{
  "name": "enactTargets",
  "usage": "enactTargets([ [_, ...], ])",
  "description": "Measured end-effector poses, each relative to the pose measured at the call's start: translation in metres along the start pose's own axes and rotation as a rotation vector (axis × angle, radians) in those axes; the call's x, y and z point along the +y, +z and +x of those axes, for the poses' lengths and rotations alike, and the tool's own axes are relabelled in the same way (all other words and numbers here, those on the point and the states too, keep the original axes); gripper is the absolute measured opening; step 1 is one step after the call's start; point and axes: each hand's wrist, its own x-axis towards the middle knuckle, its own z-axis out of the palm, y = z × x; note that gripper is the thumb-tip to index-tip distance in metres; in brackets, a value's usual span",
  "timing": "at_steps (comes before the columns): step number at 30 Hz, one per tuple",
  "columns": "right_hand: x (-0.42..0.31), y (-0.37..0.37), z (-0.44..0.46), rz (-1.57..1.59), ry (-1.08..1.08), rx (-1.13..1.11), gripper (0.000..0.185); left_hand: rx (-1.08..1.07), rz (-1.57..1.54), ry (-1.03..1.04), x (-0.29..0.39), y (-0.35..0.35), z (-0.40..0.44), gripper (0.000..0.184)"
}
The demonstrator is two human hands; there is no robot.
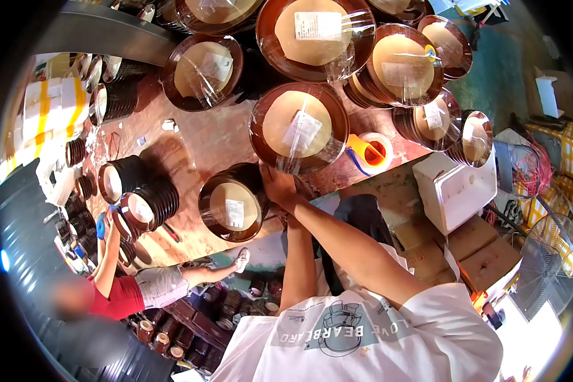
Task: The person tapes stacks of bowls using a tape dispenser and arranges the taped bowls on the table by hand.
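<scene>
A plastic-wrapped stack of brown bowls [299, 124] with a white label on its paper disc sits near the middle of the table. My right hand [277, 184] is at its lower left rim, fingers closed against the rim and partly hidden by it. My left hand [279, 212] is mostly covered by my right wrist and arm, beside a second labelled stack [230, 210] just to the left; its fingers do not show. An orange and white tape dispenser [370, 153] lies to the right of the upper stack.
More wrapped stacks [317, 32] stand along the back and right of the table [191, 153]. A white foam box [455, 191], cartons [490, 254] and a fan [547, 261] are at the right. A co-worker in red [118, 296] handles dark stacks at the left.
</scene>
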Motion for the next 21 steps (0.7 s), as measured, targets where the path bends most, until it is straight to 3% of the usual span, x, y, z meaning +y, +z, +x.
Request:
enactTargets([
  [4, 0.016, -0.016, 0.002, -0.035, -0.111, 0.077, 0.042, -0.004, -0.037, -0.017, -0.001, -0.001, 0.003, 0.034],
  [6, 0.027, -0.037, -0.002, -0.003, 0.098, -0.108, 0.036, -0.007, -0.049, -0.026, -0.002, -0.004, 0.003, 0.034],
  [10, 0.051, -0.046, -0.016, 0.039, 0.091, 0.105, 0.027, -0.004, -0.076, -0.041, -0.001, -0.009, 0.001, 0.032],
  [14, 0.053, -0.048, -0.021, 0.045, 0.083, 0.071, 0.028, 0.0, -0.097, -0.055, -0.001, -0.018, 0.004, 0.031],
  [16, 0.059, -0.041, -0.026, 0.058, 0.199, -0.046, 0.031, 0.006, -0.105, -0.063, 0.001, -0.021, 0.004, 0.03],
  [17, 0.053, -0.043, -0.025, 0.058, 0.197, -0.045, 0.031, 0.008, -0.104, -0.07, 0.002, -0.023, 0.003, 0.03],
  [19, 0.026, -0.052, -0.023, 0.042, 0.38, -0.279, 0.034, 0.025, -0.121, -0.088, 0.005, -0.028, -0.003, 0.029],
  [20, 0.013, -0.051, -0.027, 0.044, 0.375, -0.282, 0.034, 0.03, -0.126, -0.1, 0.006, -0.033, -0.002, 0.029],
  [21, -0.002, -0.047, -0.037, 0.042, 0.224, -0.15, 0.036, 0.038, -0.136, -0.114, 0.009, -0.038, -0.004, 0.028],
])
